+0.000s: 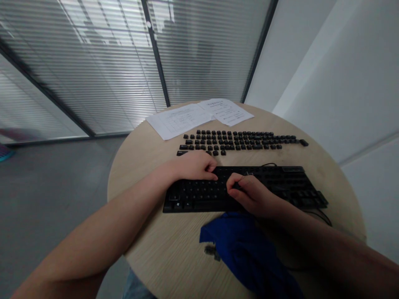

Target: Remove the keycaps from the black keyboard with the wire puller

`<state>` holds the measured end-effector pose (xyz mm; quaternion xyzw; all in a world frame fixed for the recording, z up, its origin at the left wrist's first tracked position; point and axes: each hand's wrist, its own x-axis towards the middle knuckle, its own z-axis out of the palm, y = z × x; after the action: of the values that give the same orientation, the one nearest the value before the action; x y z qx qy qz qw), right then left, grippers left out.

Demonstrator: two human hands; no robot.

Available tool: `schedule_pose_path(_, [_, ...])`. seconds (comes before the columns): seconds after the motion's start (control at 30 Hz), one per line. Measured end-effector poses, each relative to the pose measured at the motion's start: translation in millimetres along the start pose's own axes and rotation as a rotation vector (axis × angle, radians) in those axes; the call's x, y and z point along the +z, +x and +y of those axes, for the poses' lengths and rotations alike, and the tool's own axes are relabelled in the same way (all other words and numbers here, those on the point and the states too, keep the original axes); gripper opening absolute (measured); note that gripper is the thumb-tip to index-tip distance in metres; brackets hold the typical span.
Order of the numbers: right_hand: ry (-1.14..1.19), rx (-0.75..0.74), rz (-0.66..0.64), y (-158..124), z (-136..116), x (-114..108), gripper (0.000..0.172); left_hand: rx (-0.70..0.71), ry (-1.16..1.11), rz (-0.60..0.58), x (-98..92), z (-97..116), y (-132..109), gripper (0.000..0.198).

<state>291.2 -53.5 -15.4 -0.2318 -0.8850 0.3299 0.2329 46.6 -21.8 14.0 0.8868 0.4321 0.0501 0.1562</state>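
1. Judging by the layout, the work is well along: many small black plastic keycaps (231, 147) lie loose in rows on the round pale wood-grain table (134, 170), beyond the long black plastic keyboard (215, 193).
2. The keyboard lies lengthwise under both hands. Its left and middle part shows small stubs where caps seem to be off.
3. As for what is left, a few marked keys remain seated at its near left corner; the right end is too dark to tell how many caps it bears.
4. The left hand (198, 164) lies palm down across the keyboard's far left edge, just beside the nearest loose keycaps. Its fingers are curled under with the thumb stretched along the keys; whether it has hold of anything is hidden.
5. The right hand (252, 194) is over the middle of the keyboard, thumb and fingers closed together, seemingly around a thin wire-like tool (248, 174) that shows above the knuckles. Whether the tool grips a cap cannot be told.
6. Both forearms reach in from the near side, angled toward each other; a crumpled blue cloth (243, 249) lies just before the keyboard, near the right forearm.
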Motion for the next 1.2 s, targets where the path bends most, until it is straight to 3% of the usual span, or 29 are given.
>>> schedule_pose_path(0.33, [0.2,0.119,0.018,-4,0,2,0.02,-0.009,0.011,-0.011,-1.4,1,-1,0.032])
schedule_pose_path(0.5, [0.489,0.119,0.321,-7,8,12,0.041,-0.003,-0.005,-0.007,-1.0,-1,-1,0.033])
schedule_pose_path(0.57, [0.519,0.108,0.306,-8,9,15,0.04,-0.004,-0.008,-0.009,-0.8,-2,-1,0.033])
schedule_pose_path(0.67, [0.45,0.104,0.205,-10,10,15,0.035,0.025,-0.033,0.003,-1.7,-3,-2,0.032])
schedule_pose_path(0.93, [0.173,0.067,0.329,-8,-1,6,0.022,0.219,-0.368,0.099,-15.6,12,-11,0.017])
schedule_pose_path(1.2, [-0.022,-0.03,0.386,-4,-11,-2,0.014,0.264,-0.35,0.136,-11.7,24,-12,0.01])
